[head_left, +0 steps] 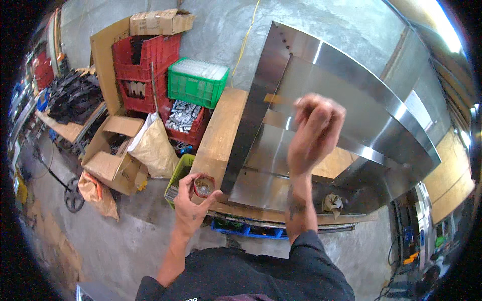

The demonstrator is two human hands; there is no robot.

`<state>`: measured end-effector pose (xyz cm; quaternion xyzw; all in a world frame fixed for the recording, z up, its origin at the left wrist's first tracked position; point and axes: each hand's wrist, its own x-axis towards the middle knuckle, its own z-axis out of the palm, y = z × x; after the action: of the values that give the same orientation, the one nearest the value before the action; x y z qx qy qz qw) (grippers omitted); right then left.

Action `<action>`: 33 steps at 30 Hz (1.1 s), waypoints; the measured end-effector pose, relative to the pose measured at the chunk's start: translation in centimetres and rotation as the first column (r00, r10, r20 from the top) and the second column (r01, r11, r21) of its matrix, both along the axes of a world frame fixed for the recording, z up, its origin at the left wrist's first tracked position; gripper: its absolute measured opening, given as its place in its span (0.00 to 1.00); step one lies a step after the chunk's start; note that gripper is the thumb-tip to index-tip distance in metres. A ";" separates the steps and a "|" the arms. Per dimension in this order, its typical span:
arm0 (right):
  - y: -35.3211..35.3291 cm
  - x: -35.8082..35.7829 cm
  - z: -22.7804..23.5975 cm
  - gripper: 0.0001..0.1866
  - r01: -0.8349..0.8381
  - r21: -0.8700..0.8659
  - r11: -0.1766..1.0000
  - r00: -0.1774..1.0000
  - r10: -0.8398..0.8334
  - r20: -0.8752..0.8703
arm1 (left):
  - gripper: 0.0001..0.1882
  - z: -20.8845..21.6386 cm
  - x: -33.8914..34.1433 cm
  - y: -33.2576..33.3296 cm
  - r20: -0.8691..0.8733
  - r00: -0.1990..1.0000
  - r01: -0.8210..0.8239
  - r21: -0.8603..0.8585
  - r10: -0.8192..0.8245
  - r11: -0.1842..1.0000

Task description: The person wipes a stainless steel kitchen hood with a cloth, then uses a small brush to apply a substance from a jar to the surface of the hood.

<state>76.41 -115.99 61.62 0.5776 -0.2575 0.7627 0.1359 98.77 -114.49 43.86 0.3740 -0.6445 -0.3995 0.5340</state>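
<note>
My left hand (193, 203) is wrapped around a small round cup (204, 186) with a reddish rim. Something brownish and glossy shows inside the cup; I cannot tell what it is. My right hand (317, 133) is raised over a large stainless steel box-like frame (351, 55), its fingers curled together and a little blurred. Whatever those fingers may hold is hidden. The steel frame lies on wooden boards (221, 135), its open interior facing up. A crumpled pale rag or glove (332, 203) rests on the frame's near edge.
Below the boards is a blue pallet (248, 230). A yellow-green basket (179, 178) stands beside my left hand. Farther left are a tan sack (154, 148), an open cardboard box (111, 155), stacked red crates (145, 60) and a green crate (197, 83). A concrete wall rises behind.
</note>
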 end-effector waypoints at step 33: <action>-5.3 -3.2 12.0 0.14 0.273 -0.039 0.961 0.932 -0.274 -0.238 | 0.31 -3.9 2.4 2.8 -0.094 0.988 0.137 0.124 -0.126 0.983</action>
<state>73.24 -121.27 73.66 0.6241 -0.3151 0.6611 0.2726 101.15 -111.71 39.96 0.3472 -0.6169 -0.4907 0.5080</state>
